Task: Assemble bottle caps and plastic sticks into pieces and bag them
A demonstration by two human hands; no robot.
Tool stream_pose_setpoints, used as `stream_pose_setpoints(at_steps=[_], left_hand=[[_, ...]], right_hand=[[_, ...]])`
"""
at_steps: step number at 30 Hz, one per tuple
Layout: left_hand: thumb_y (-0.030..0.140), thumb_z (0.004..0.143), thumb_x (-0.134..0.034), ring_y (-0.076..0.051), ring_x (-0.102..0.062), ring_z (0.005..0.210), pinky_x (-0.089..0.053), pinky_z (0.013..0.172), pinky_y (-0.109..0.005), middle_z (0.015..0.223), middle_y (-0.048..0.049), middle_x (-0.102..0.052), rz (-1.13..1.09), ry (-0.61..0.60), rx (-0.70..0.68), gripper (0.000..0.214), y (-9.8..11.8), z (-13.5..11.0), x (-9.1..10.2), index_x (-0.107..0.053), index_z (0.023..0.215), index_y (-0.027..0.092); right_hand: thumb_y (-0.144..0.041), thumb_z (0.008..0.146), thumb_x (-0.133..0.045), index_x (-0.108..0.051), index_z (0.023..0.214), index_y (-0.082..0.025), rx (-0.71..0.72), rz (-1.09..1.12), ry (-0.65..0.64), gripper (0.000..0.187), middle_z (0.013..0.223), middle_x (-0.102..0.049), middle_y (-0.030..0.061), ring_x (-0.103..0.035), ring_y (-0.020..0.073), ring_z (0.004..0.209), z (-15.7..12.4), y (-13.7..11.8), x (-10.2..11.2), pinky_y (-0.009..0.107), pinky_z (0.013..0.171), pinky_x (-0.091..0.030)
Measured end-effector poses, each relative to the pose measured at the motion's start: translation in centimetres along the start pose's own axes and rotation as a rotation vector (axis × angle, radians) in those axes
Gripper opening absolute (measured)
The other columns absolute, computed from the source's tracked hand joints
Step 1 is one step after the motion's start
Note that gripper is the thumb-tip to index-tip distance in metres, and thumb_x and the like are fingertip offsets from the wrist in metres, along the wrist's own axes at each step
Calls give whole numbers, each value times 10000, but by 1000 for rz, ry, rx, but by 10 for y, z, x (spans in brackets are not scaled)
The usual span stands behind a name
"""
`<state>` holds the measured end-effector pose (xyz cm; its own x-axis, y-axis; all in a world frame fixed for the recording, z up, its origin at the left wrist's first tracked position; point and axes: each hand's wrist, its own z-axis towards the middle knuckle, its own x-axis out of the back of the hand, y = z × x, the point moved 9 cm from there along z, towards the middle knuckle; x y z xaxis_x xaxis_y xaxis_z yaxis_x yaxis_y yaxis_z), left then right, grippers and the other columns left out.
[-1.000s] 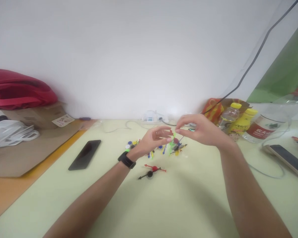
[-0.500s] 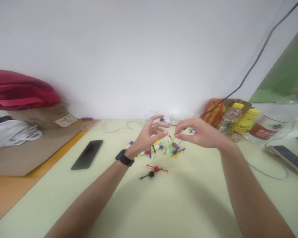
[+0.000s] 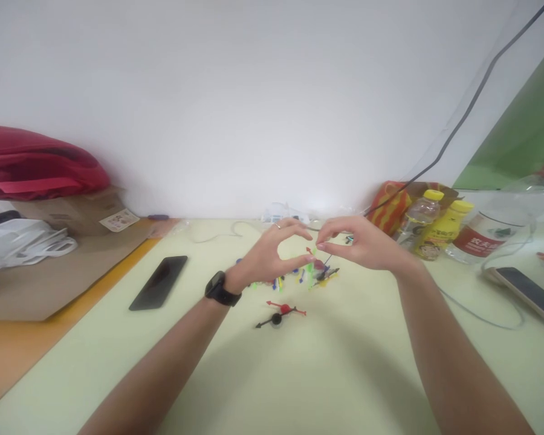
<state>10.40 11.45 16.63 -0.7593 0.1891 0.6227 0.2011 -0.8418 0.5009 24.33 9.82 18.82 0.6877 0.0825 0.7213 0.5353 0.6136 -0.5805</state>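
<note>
My left hand hovers over the table with thumb and fingers curved but apart, and nothing shows between them. Facing it, my right hand pinches thumb and forefinger together; whatever is at the tips is too small to make out. The fingertips of both hands are close to each other. Below and behind them lies a pile of small coloured plastic arrows and discs, partly hidden by my left hand. Nearer to me are a red arrow spinner and a black arrow spinner, side by side on the table.
A black phone lies left, beside cardboard and a red bag. On the right stand a yellow bottle, a clear bottle and a large jug. Another phone and a thin cable lie there.
My left hand has turned and shifted slightly right, its thumb and fingers coming closer to my right fingertips. My right hand has moved slightly left, still pinching.
</note>
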Motion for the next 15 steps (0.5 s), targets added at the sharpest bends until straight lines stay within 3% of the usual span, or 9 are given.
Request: stream_pose_setpoints(at_steps=[7, 15], left_hand=[[435, 887, -752, -273, -642, 1118, -476, 1010, -427, 1185, -77, -679, 23, -95, 7, 230, -1, -1, -5, -767, 1050, 273], [417, 911, -725, -276, -629, 1132, -467, 1002, -423, 1158, -73, -708, 36, -53, -20, 287, 4, 0, -2, -717, 1156, 266]], right_hand=[[-394, 913, -676, -778, 887, -263, 6, 31, 4, 168, 901, -772, 45, -683, 235, 879, -1, -4, 3, 378, 835, -535], [-414, 921, -670, -777, 880, -262, 1, 24, 17, 190, 917, -770, 51, -688, 239, 880, -1, -5, 4, 380, 815, -546]])
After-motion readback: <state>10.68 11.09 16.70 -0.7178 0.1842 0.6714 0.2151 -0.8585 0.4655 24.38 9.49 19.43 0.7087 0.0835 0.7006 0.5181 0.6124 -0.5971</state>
